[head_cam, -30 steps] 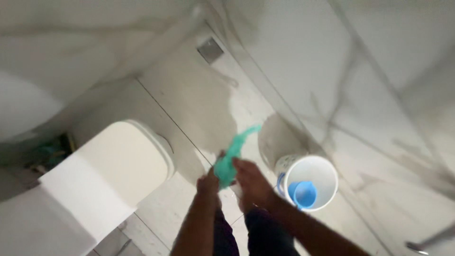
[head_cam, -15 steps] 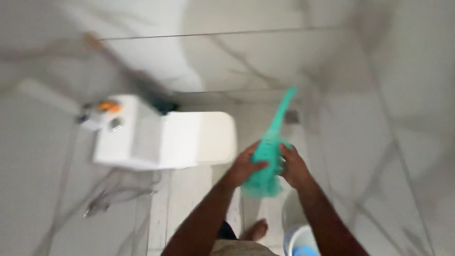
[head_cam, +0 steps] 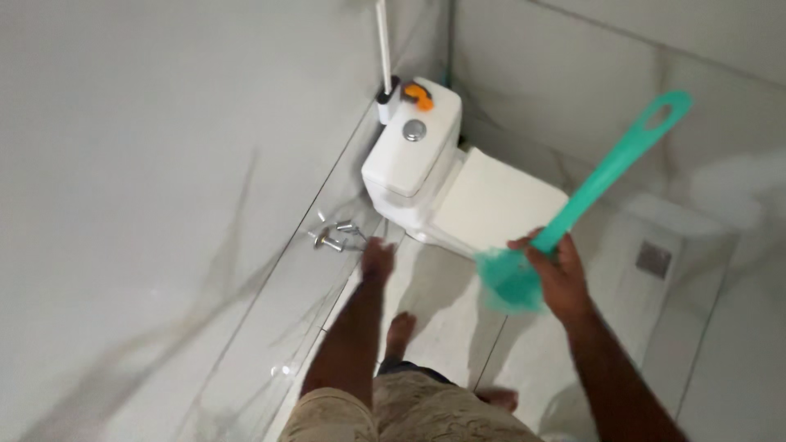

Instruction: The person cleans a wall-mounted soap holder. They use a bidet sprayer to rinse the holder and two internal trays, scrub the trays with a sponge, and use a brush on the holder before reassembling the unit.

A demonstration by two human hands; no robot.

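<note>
Tiled bathroom, white toilet (head_cam: pixel 458 192) ahead. Right hand (head_cam: pixel 557 274) gripped teal brush (head_cam: pixel 565 225) low on its handle; left hand (head_cam: pixel 377 260) was empty, loosely open. Brush looked light, stiff-handled, likely slippery

The right hand (head_cam: pixel 558 274) grips a teal brush (head_cam: pixel 573 214) near the white toilet (head_cam: pixel 458 184); the left hand (head_cam: pixel 377 259) hangs empty.

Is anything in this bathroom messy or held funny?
The teal plastic brush is held oddly: the right hand grips it beside the bristles, handle pointing up. Nothing looks spilled or broken around the white toilet.
</note>
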